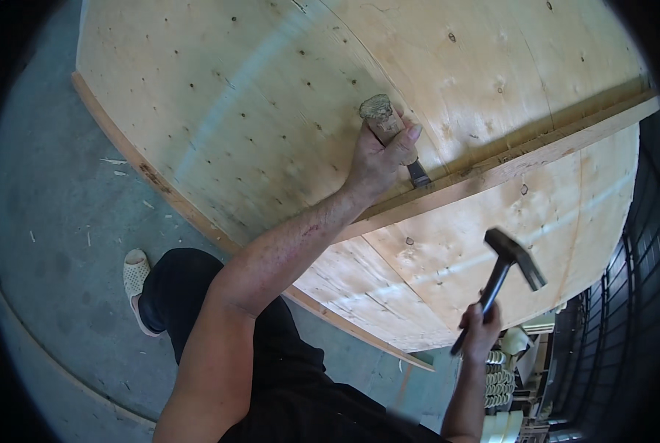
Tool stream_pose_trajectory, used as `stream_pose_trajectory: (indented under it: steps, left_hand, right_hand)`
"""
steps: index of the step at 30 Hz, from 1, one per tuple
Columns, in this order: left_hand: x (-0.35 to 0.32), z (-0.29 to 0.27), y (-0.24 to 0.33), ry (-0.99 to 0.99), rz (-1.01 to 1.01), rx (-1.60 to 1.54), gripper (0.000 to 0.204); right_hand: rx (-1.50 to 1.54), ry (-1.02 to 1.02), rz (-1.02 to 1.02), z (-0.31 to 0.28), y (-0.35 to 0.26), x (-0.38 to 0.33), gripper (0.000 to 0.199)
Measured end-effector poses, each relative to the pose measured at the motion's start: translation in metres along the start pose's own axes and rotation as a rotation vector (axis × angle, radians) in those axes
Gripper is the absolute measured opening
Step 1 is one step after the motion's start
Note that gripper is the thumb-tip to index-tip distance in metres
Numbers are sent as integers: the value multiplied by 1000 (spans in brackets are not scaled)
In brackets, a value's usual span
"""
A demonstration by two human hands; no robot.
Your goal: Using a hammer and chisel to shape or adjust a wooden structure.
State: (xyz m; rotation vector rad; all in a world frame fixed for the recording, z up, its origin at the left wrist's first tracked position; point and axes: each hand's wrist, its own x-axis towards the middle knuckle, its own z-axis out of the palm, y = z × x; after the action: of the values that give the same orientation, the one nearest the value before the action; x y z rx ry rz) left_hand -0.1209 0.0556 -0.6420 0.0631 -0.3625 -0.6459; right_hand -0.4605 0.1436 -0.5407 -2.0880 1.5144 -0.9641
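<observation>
My left hand (380,156) is closed round the wooden handle of a chisel (386,122), whose butt end is frayed and battered. The chisel's dark blade points down to a long wooden batten (492,168) and meets or nearly meets its upper edge. Lower right, my right hand (482,330) grips the dark handle of a hammer (508,258). The hammer's head is raised, apart from the chisel and the wood. Behind both hands spreads a large pale plywood panel (271,96) with small dark knots, crossed by the batten.
A wooden strip (138,170) edges the panel on the left. Wood chips (116,164) lie on the grey-green floor (57,244) near my slippered foot (135,284). Stacked pale ring-shaped pieces (499,387) stand at the lower right, beside dark ribbed sheeting (603,317).
</observation>
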Motion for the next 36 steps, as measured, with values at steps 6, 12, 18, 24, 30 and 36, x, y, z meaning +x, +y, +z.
stream_pose_trajectory:
  steps: [6,12,18,24,30,36]
  left_hand:
    - [27,-3,8,-262,-152,422,36]
    - [34,-25,-1,-212,-181,609,44]
    - [26,-13,1,-204,-98,450,46]
    - [24,-9,0,-185,-73,634,44]
    - [25,-9,9,-20,73,762,43]
    - [51,-3,38,-78,-124,-88,35]
  right_hand:
    - [-234,-108,-389,-8,-135,79,58]
    - [-610,-273,-850,53,-283,145,62]
    - [-750,-591,-764,104,-365,163,45]
    - [-1309,-576,-909,125,-369,150,40]
    - [-550,-97,-998,57,-303,164,55]
    - [-82,534,-640,-17,-217,214,57]
